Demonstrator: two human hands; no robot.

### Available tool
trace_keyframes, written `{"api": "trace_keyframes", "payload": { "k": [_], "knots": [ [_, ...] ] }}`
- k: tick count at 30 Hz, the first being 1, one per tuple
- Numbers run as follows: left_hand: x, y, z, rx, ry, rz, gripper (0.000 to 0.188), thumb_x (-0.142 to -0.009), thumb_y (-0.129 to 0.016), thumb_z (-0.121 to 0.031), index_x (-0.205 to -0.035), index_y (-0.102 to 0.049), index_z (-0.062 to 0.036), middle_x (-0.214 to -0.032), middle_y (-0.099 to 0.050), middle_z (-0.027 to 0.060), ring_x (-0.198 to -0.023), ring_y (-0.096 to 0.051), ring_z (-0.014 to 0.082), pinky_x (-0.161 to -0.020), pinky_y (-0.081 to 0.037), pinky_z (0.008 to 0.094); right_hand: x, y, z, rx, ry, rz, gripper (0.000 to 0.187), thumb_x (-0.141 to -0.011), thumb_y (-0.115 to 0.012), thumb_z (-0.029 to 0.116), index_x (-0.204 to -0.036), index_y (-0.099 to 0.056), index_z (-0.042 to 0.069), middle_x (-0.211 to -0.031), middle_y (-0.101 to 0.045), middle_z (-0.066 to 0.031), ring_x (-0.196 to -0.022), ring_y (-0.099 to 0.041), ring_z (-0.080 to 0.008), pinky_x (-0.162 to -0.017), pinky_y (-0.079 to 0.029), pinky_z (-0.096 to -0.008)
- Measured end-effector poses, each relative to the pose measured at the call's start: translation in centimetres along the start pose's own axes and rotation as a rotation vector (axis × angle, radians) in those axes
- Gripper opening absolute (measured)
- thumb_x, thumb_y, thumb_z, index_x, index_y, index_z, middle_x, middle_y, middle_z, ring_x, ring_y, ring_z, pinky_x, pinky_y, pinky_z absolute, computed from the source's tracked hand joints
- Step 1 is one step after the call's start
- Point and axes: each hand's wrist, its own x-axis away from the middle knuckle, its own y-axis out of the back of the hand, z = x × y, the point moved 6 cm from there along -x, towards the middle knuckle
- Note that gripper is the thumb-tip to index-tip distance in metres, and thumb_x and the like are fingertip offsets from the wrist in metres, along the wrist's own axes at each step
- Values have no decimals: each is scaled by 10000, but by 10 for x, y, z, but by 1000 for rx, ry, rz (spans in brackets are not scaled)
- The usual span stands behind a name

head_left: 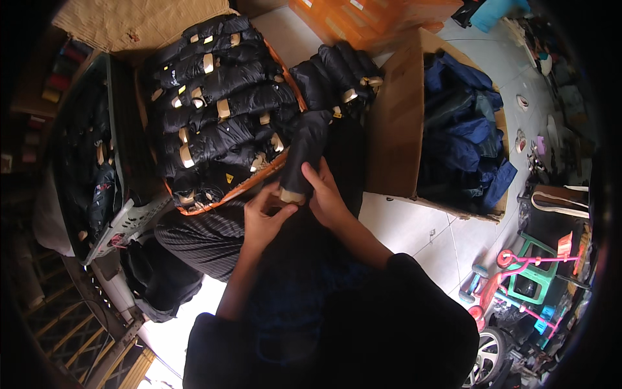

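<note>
Between my hands, above my lap, is a black rolled bundle (307, 142) with a tan band at its near end. My left hand (265, 212) pinches that tan end, thumb and fingers closed around its lower edge. Against the bundle's right side, my right hand (324, 194) holds it with the thumb laid along the black surface. Several similar black bundles (334, 71) lie just beyond, beside the carton. To the left, an orange-edged carton (227, 194) is packed with rows of these bundles, many with tan bands showing.
At the right, a cardboard box (395, 123) holds crumpled blue fabric (460, 123). A grey plastic basket (123, 223) with dark items stands at the left. Orange packages (363, 23) sit at the back. A pink scooter (495, 279) and a green stool (534, 272) are at lower right.
</note>
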Motion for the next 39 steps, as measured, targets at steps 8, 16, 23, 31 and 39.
{"api": "trace_keyframes", "payload": {
  "k": [8,16,23,31,39],
  "knots": [
    [-21,-1,-50,-469,-278,175,923,-573,-896,-70,-1401,-494,5,-1525,-382,207,-1372,-434,363,-1097,-404,431,-4,-9,-5,58,-58,1,567,-925,-678,155,-1369,-348,32,-1292,-501,-121,-1205,-519,-192,-1001,-442,-333],
    [-36,-2,-31,-528,-356,-67,585,-712,-835,-128,-1244,-637,16,-1364,-551,244,-1111,-645,380,-928,-524,406,-23,-2,-10,246,36,32,546,-944,-648,169,-1379,-351,26,-1258,-500,-123,-1115,-552,-151,-887,-494,-293],
    [-60,7,-40,-768,-496,-62,368,-827,-717,-58,-1185,-642,-17,-1296,-606,145,-1183,-555,341,-998,-430,438,-90,-6,57,220,151,-131,567,-962,-622,238,-1412,-340,36,-885,-648,-111,-623,-654,-202,-530,-506,-292],
    [-70,25,20,-1094,-472,-8,249,-806,-669,-101,-1052,-664,-62,-1183,-622,53,-1086,-548,270,-895,-403,419,-300,21,140,1111,314,-317,448,-927,-626,248,-1177,-429,-66,-1014,-650,-267,-794,-684,-347,-628,-542,-422],
    [-70,27,28,-1220,-449,-37,252,-775,-663,-158,-1016,-654,-84,-1166,-629,33,-1079,-547,236,-852,-402,410,-432,14,69,1384,-63,-230,444,-836,-566,190,-1151,-611,-119,-1217,-601,-336,-1196,-580,-415,-987,-472,-423]
  ]
}}
